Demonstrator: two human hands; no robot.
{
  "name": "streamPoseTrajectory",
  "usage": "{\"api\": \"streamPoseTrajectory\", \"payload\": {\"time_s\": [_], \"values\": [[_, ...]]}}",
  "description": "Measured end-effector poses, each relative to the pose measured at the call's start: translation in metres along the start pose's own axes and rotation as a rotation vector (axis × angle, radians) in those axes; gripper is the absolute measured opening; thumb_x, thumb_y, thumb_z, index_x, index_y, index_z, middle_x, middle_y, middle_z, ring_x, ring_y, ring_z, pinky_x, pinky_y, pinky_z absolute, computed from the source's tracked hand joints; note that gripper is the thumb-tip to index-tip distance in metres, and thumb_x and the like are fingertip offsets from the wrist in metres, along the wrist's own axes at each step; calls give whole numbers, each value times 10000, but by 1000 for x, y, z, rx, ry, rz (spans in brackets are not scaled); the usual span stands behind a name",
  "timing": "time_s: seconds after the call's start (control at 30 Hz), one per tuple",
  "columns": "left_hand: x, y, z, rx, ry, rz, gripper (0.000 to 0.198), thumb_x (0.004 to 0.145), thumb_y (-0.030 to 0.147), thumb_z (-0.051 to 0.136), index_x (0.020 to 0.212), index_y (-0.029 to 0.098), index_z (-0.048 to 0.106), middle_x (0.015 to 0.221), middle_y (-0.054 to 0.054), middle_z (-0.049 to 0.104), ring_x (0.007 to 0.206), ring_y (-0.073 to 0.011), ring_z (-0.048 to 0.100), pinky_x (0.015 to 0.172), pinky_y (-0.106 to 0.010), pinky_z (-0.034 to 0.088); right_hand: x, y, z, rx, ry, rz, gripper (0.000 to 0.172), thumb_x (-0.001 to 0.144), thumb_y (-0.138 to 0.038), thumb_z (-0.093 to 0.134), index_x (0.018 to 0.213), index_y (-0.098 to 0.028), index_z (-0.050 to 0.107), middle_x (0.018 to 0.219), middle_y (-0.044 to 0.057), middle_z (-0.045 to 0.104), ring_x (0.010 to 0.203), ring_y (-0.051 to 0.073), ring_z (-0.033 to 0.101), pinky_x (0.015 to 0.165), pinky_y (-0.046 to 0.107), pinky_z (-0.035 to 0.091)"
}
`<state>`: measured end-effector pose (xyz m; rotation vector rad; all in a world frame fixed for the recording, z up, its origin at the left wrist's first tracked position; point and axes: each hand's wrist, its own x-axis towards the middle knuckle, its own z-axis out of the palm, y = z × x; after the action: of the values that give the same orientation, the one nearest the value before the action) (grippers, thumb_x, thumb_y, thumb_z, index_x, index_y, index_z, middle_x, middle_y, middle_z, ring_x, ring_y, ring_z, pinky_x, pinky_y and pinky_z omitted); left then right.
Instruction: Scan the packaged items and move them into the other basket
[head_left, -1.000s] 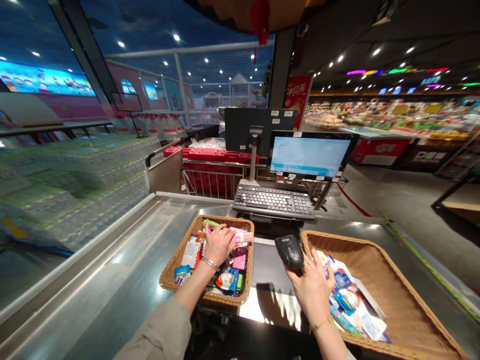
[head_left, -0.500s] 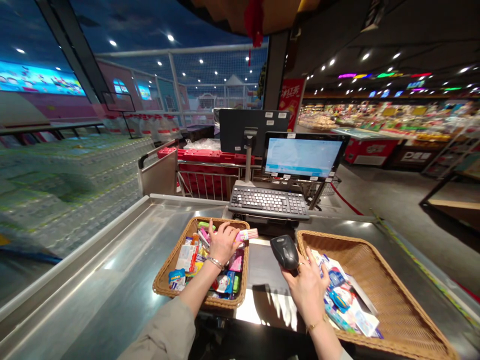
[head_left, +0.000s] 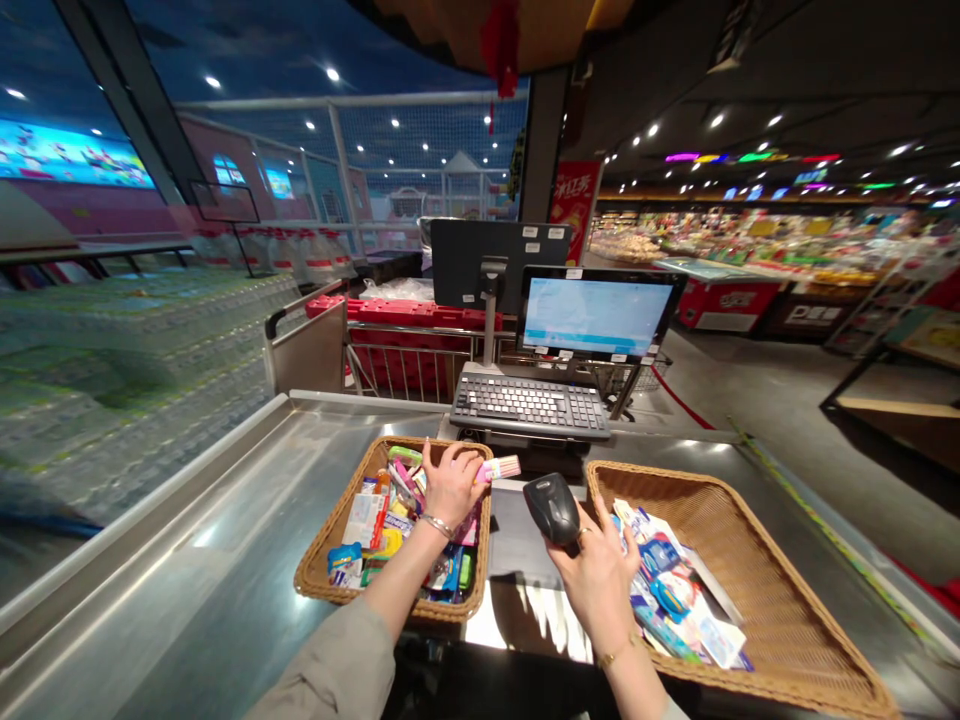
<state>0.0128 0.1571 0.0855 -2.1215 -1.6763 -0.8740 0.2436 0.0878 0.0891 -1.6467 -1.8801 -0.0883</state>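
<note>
My left hand (head_left: 452,488) is closed around a small pink striped packet (head_left: 499,468), whose end sticks out to the right over the rim of the left wicker basket (head_left: 319,580). Under that hand the basket is full of small packaged goods, among them a red and white box (head_left: 366,520) and a blue packet (head_left: 345,558). In my right hand (head_left: 600,570) is a black barcode scanner (head_left: 551,508), its head tilted up and toward the pink packet. Beside that hand, the right wicker basket (head_left: 787,590) holds a loose pile of blue and white packages (head_left: 675,590).
A keyboard (head_left: 529,402) and a lit screen (head_left: 598,312) stand behind the baskets, with a second monitor (head_left: 480,262) seen from the back. The metal counter (head_left: 225,530) has a raised left edge. Beyond it are a shopping cart and stacked bottles (head_left: 150,350).
The pink packet has moved slightly right and clear of the basket's contents. My right hand and the scanner have shifted a little left, toward it. The whole view has drifted slightly.
</note>
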Motion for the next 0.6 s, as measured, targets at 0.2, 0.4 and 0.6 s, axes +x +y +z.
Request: {"api": "streamPoseTrajectory", "payload": {"time_s": [0.2, 0.4, 0.6], "values": [[1, 4, 2, 14, 9, 11, 243, 827, 330, 634, 1062, 290, 681, 1144, -48, 717, 1210, -315, 535, 1121, -705, 42, 0, -1, 0, 16, -4, -3, 252, 829, -316, 538, 1003, -243, 705, 1251, 59, 651, 1347, 322, 389, 1092, 564, 179], [4, 8, 2, 19, 5, 17, 251, 850, 357, 602, 1083, 298, 676, 1171, -41, 708, 1245, -318, 513, 1126, -708, 37, 0, -1, 1, 41, -14, -38, 252, 807, -315, 562, 1003, -239, 702, 1244, 50, 656, 1357, 324, 378, 1098, 553, 183], [4, 8, 6, 6, 2, 31, 287, 843, 378, 614, 1112, 298, 673, 1186, -51, 701, 1260, -328, 497, 1125, -706, 41, 2, -4, -1, 61, -37, -55, 222, 787, -296, 582, 969, -240, 697, 1263, 35, 647, 1357, 320, 374, 1086, 554, 212]]}}
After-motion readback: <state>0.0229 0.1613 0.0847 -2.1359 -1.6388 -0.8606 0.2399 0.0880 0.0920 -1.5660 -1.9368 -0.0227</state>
